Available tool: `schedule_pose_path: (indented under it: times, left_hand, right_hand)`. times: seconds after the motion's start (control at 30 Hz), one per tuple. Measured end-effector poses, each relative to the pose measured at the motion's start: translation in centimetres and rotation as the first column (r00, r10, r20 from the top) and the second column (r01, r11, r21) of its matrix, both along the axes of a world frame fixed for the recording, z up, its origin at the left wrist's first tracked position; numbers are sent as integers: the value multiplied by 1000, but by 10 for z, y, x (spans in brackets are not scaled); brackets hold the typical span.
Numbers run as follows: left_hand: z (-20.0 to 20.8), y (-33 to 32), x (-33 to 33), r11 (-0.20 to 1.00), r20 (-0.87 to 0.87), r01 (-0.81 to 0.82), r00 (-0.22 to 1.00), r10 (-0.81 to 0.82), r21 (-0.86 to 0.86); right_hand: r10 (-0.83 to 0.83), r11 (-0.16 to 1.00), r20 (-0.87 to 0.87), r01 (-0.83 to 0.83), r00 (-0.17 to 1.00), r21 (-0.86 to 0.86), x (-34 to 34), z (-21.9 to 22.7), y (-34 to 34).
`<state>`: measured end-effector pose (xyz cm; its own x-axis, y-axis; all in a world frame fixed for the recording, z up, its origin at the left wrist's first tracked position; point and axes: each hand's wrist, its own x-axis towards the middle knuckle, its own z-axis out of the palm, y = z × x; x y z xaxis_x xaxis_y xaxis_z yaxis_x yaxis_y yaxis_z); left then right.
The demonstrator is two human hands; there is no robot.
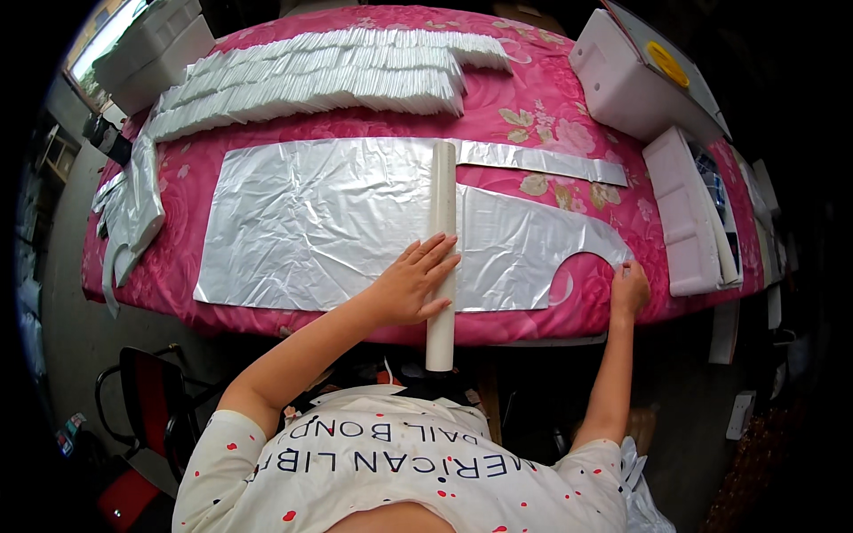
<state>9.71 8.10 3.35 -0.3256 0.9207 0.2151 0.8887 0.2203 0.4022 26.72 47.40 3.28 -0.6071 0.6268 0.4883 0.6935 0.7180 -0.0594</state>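
A thin silvery plastic sheet [320,222], shaped like an apron, lies spread on the table, with a rounded cut-out at its right end and a narrow strip [542,163] reaching right along its far side. Across it, from far to near, rests a pale cardboard-like tube [442,195], whose near end juts past the table edge. My left hand [416,282] presses on the tube, fingers outstretched and apart. At the sheet's right tip, my right hand [630,289] is closed, pinching the corner beside the cut-out.
Rows of folded silvery plastic pieces [311,75] cover the table's far side. More plastic [142,209] hangs over the left edge. White foam boxes [613,80] stand at right, another [155,58] at far left. The tablecloth [498,102] is pink and floral. A chair [151,400] stands lower left.
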Motion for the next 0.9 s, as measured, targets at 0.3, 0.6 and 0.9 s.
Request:
schedule_pose_path:
  times: [0.3, 0.6, 0.9]
  left_hand:
    - [23, 29, 5, 870, 969, -455, 231, -91, 190]
    - [22, -82, -65, 836, 973, -499, -152, 172, -226]
    - [8, -222, -129, 654, 848, -686, 103, 520, -318]
  right_hand:
    - [505, 438, -564, -757, 653, -484, -84, 46, -227]
    - [780, 238, -452, -873, 433, -425, -58, 59, -293]
    - [483, 511, -1, -282, 876, -812, -16, 49, -287]
